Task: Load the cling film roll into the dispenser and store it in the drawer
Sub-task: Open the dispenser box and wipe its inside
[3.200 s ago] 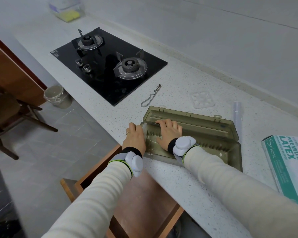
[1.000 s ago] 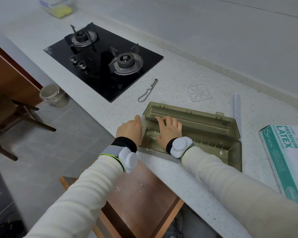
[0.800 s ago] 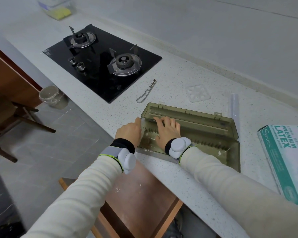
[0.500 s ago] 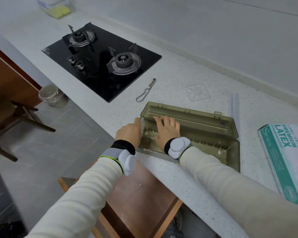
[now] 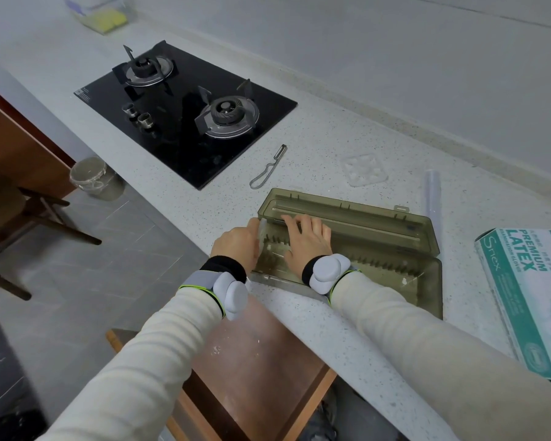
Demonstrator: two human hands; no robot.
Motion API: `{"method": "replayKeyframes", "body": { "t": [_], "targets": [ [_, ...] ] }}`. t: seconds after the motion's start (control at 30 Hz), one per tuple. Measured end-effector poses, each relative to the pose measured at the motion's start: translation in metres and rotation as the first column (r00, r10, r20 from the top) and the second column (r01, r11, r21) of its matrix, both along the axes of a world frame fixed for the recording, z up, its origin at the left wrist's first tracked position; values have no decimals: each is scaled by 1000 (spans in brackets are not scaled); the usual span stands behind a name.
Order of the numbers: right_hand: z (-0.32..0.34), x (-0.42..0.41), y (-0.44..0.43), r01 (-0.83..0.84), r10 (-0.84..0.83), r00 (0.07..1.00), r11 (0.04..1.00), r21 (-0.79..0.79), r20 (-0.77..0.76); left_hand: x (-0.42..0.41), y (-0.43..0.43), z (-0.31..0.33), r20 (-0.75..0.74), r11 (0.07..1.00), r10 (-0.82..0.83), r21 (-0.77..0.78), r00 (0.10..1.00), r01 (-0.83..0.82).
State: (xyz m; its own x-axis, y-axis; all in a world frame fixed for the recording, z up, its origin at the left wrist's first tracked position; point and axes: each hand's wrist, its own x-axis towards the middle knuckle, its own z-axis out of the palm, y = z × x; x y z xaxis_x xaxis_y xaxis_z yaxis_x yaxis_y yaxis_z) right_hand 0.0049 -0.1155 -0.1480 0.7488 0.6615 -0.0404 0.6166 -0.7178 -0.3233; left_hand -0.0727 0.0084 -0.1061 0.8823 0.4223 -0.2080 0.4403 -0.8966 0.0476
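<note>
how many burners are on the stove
2. One burner sits at the far left of the black stove; the other burner sits nearer, toward its right corner. The whole stove top shows, so none looks hidden.

I see a translucent olive-green dispenser (image 5: pixel 363 240) on my white countertop (image 5: pixel 315 148) speckled with dark flecks. My sleeves (image 5: pixel 140 361) are cream, ribbed, with black cuffs and pale grey wrist units edged in lime. The hob (image 5: pixel 178 128) is glossy black, the drawer (image 5: pixel 252 370) reddish-brown wood, the glove box (image 5: pixel 531 297) white and teal.
</note>
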Motion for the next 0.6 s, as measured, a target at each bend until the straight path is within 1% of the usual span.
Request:
{"method": "replayKeyframes", "body": {
  "t": [0.2, 0.33, 0.43, 0.5, 0.6],
  "targets": [
    [0, -1, 1, 3, -3, 1000, 1000, 5, 11, -1, -4, -1, -25, 998, -19, 51, 1000, 20],
    [0, -1, 1, 10, -10, 1000, 1000, 8, 12, -1, -7, -2, -44, 995, 17, 99, 999, -12],
    [0, -1, 1, 6, -6, 1000, 1000, -4, 13, -2, -8, -2, -30, 993, 31, 112, 999, -27],
    [-1, -1, 0, 2, -2, 1000, 1000, -3, 12, -3, -6, -2, 9, 995, 34, 95, 999, -35],
    [-2, -1, 1, 5, -5, 1000, 1000, 6, 10, -6, 0, -4, 137, 997, 76, 23, 988, -80]
  ]
}}
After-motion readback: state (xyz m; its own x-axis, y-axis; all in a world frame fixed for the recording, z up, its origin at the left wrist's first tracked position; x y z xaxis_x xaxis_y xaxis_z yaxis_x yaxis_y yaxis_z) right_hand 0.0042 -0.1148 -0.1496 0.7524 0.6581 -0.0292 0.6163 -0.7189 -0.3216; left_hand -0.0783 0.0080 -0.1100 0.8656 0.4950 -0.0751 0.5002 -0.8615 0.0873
